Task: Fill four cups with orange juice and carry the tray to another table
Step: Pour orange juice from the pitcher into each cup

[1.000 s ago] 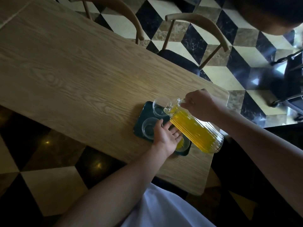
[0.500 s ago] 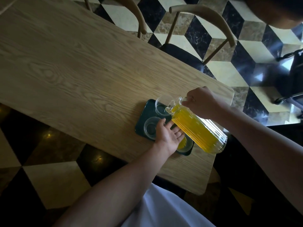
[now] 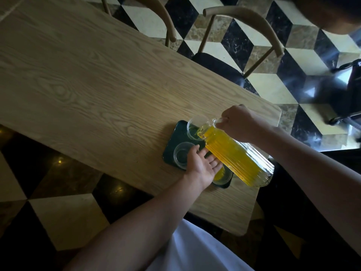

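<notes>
**Ana:** Over the far corner of the tray (image 3: 172, 141), the pitcher's (image 3: 236, 159) spout is hanging right above the rim of the far cup (image 3: 192, 132); its long axis is running from that cup back and to the right, toward the person, base raised over the worktop's (image 3: 97, 85) near edge.

**Ben:** And the right hand (image 3: 240, 123) is doing the tipping; its fingers are closed around the handle up by the neck, so the cup is lying just left of that hand, under the spout.

**Ana:** Left hand (image 3: 203, 165) is lying flat on the tray, fingers spread and gripping nothing, steadying it; the near-left cup (image 3: 182, 155) is sitting empty just beside the thumb; a cup with juice (image 3: 222, 175) is peeking out under the pitcher.

**Ben:** A fourth cup I can't make out; the pitcher is probably hiding it.

**Ana:** Compared with half a second back, the pitcher is tilting further; juice is now reaching the lip, where earlier the neck was showing clear glass.

**Ben:** I'd say the pour into the far cup is just starting; the spout needs to keep inside that rim.
</notes>
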The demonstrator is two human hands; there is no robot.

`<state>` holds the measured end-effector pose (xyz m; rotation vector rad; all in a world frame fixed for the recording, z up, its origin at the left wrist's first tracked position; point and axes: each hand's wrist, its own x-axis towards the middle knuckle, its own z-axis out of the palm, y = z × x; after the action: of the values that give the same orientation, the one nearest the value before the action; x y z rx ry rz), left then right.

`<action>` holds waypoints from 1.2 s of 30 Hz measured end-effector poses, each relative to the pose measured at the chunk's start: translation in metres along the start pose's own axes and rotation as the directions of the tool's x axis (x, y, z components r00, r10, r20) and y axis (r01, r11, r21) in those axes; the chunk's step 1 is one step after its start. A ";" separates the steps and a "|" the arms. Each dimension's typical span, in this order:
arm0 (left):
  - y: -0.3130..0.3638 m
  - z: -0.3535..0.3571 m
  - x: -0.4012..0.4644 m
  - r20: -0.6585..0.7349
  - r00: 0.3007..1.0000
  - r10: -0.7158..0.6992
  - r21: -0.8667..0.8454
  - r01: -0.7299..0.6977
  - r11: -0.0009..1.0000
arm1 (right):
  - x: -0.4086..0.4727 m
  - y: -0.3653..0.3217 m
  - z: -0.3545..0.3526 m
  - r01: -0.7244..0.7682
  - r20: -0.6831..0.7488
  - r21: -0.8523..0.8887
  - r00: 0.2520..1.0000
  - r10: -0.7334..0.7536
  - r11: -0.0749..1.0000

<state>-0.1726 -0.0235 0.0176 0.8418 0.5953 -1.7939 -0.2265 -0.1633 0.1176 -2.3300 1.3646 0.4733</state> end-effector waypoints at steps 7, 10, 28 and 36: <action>0.001 0.003 -0.002 -0.019 1.000 -0.009 0.003 0.009 1.000 | 0.005 0.001 0.000 0.007 0.007 -0.021 1.000 -0.007 1.000; 0.000 0.004 -0.004 -0.017 1.000 -0.015 0.002 0.015 1.000 | 0.005 0.002 0.002 -0.004 0.035 -0.028 0.999 0.005 1.000; -0.007 0.006 -0.003 -0.024 1.000 -0.018 0.019 0.019 1.000 | 0.002 0.005 -0.005 -0.030 0.012 0.031 0.999 0.030 0.999; -0.011 0.004 -0.003 -0.011 1.000 -0.017 0.025 0.017 1.000 | 0.003 0.004 -0.007 -0.052 0.009 0.024 0.999 0.052 0.998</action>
<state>-0.1837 -0.0211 0.0228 0.8669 0.5896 -1.8163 -0.2283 -0.1705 0.1213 -2.2756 1.4220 0.4796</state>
